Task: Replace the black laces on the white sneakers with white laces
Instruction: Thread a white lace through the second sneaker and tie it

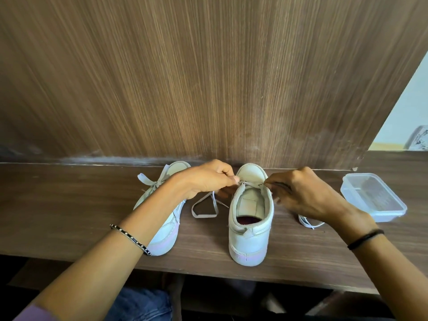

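Sneaker (250,218) stands on the tabletop (69,205) dead ahead, heel toward you, toe pointing away; your left hand (206,179) and right hand (305,193) each pinch its white lace (251,184), one per side, equally near.

Black-and-silver beaded bracelet (129,238), thin black wristband (365,238), lilac sleeve (34,314), blue jeans (141,304)

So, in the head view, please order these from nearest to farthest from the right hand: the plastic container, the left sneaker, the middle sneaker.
1. Middle sneaker: in the centre; the right hand pinches its lace at the top.
2. Plastic container: just right of that hand, apart from it.
3. Left sneaker: far left, beyond the left hand.
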A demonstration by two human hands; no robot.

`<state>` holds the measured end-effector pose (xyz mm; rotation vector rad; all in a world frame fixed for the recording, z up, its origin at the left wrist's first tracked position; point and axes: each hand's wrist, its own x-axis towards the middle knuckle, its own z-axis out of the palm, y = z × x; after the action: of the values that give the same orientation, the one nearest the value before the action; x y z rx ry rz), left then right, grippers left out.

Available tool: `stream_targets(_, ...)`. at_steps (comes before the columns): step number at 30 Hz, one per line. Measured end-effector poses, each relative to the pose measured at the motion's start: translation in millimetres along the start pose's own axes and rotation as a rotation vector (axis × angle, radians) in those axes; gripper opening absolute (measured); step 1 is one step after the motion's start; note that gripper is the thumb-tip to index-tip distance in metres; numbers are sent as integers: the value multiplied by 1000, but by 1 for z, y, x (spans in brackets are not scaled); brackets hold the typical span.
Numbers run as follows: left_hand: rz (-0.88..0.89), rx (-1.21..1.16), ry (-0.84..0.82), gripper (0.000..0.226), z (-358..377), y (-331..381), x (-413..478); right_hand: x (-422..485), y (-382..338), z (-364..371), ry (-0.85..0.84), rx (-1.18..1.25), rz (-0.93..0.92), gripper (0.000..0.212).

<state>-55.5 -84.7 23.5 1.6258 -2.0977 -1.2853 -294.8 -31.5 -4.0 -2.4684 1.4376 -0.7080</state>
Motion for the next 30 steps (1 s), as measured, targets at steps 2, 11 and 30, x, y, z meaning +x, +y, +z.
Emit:
stream_targets(2, 3, -34, 15, 18, -1, -1, -2, -1, 0, -1, 5, 47, 60, 16)
stream_targets(11, -33, -188, -21, 20, -4, 0, -8, -5, -6, -17, -112, 441, 306, 15)
stream_targets(30, 315, -121, 117, 20, 3, 29, -17, 11, -41, -30, 97, 315, 198, 46)
